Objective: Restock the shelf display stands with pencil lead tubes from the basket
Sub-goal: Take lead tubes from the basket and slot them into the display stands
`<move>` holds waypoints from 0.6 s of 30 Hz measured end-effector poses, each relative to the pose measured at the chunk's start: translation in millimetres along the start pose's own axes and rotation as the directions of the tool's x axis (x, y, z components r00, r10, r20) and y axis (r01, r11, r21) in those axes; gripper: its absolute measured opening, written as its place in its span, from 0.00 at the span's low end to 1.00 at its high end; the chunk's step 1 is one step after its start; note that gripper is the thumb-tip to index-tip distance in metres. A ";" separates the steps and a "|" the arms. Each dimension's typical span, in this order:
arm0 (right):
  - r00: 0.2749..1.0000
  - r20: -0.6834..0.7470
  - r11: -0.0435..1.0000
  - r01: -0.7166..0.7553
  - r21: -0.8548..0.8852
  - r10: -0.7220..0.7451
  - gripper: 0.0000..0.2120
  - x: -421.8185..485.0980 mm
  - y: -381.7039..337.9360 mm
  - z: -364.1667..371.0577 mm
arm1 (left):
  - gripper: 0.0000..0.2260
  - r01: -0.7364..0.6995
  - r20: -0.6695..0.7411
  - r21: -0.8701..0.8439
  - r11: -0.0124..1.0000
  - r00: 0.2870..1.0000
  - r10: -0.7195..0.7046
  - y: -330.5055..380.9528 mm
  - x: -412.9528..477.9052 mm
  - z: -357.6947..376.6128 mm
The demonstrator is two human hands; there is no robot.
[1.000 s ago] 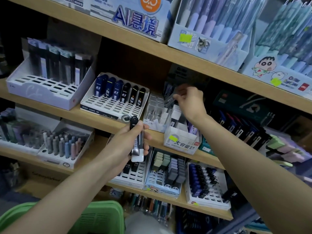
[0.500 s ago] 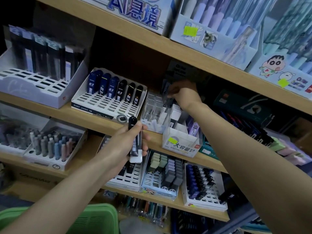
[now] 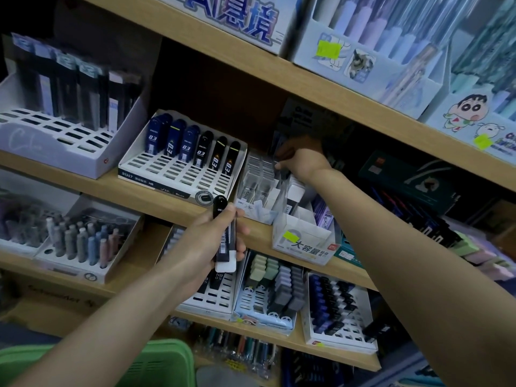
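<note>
looking down first on the green basket (image 3: 156, 361) at the bottom edge, contents hidden from this angle. just above it, left hand (image 3: 195, 250) raised in front of the lower shelf, fingers and thumb wrapped round a small bundle of lead tubes (image 3: 225, 238), black-bodied with a rounded dark cap on top and a white end below, held upright in reserve. further in, on the middle shelf board (image 3: 92, 191), white slotted stand (image 3: 178, 177) with just its back row filled by six blue and black tubes, front slots bare. right beside it, clear plastic stand (image 3: 258, 181), mostly unfilled by the look of it. right hand (image 3: 303, 160) reaching deep under the upper shelf to the rear of the clear stand, fingers curled close together and apparently pinching a single tube (image 3: 282, 172), dark and blurred in shadow, so hard to swear to. judged as mid-placement: seating one tube into a back slot. next move likely calling for a straight downward push, then letting go, then drawing a fresh tube from the left-hand bundle without knocking the thin clear dividers or the white box (image 3: 307, 244) just to the right.
</note>
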State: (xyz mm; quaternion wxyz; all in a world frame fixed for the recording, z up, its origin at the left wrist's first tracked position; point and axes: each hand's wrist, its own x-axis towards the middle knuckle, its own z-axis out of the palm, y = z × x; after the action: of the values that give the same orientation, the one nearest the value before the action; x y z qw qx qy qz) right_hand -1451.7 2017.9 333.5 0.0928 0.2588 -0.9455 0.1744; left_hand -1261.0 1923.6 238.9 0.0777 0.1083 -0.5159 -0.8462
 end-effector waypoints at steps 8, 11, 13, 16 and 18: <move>0.998 0.007 0.998 0.055 0.039 -0.056 0.15 -13.1 0.1 -4.0 | 0.11 -0.017 0.000 -0.008 1.000 1.000 0.017 3.4 -0.3 7.3; 0.999 -0.025 1.000 0.024 0.019 -0.024 0.15 -13.5 -1.8 -0.2 | 0.11 -0.018 0.000 -0.024 1.000 1.000 0.018 3.9 -1.4 9.2; 0.998 -0.056 1.000 0.012 -0.023 -0.014 0.18 -19.5 -7.1 0.7 | 0.11 -0.011 -0.011 -0.058 0.998 1.000 0.010 4.7 -1.8 9.3; 0.980 -0.150 0.989 0.122 -0.084 -0.134 0.18 -42.9 -21.2 -0.9 | 0.12 0.019 -0.041 -0.159 0.987 0.999 -0.026 7.5 -2.5 8.1; 0.940 -0.233 0.968 0.251 -0.024 -0.250 0.14 -66.9 -34.1 -0.3 | 0.14 0.042 -0.051 -0.246 0.968 0.997 -0.056 9.9 -3.2 7.4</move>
State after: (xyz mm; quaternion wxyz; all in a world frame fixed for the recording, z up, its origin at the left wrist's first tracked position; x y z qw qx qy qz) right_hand -1377.1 2021.1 325.6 0.2241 0.3550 -0.8868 0.1934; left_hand -1259.7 1926.2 251.3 0.0845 0.1351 -0.4021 -0.9016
